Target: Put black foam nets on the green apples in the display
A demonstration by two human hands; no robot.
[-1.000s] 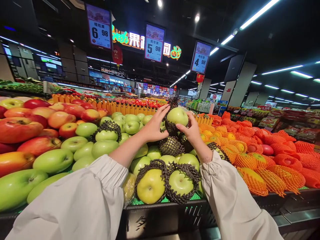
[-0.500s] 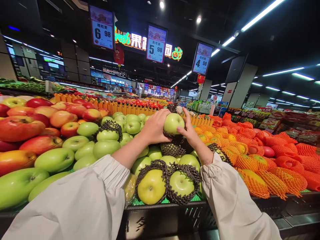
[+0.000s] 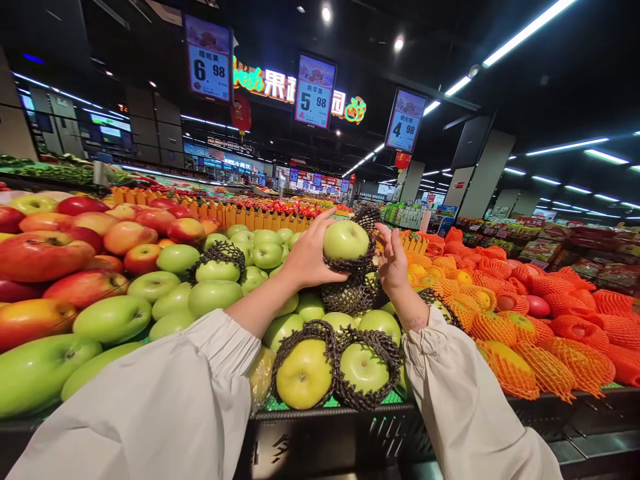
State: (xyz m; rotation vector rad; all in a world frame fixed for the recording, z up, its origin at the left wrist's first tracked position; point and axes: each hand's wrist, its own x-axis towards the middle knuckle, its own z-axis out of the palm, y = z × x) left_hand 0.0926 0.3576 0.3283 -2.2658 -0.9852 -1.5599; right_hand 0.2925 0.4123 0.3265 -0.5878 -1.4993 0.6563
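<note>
My left hand (image 3: 311,250) is wrapped round the left side of a green apple (image 3: 346,240), held above the heap. A black foam net (image 3: 369,230) cups the underside and right side of this apple and leaves its front bare. Just right of the net is my right hand (image 3: 394,260), its fingers loosely bent and apart. Whether its fingertips touch the net I cannot tell. Below lie more black netting (image 3: 353,297), a yellow-green apple in a net (image 3: 303,373) and a green apple in a net (image 3: 365,367).
Loose green apples (image 3: 215,298) and red apples (image 3: 47,257) are heaped on the left. Oranges in orange nets (image 3: 493,327) and fruit in red nets (image 3: 580,327) lie on the right. The black crate edge (image 3: 335,415) runs along the front. Price signs (image 3: 315,90) hang overhead.
My right hand has come off the apple's front and moved slightly right, its fingers loosening. More black net now shows at the apple's right side. My left hand keeps its hold.
</note>
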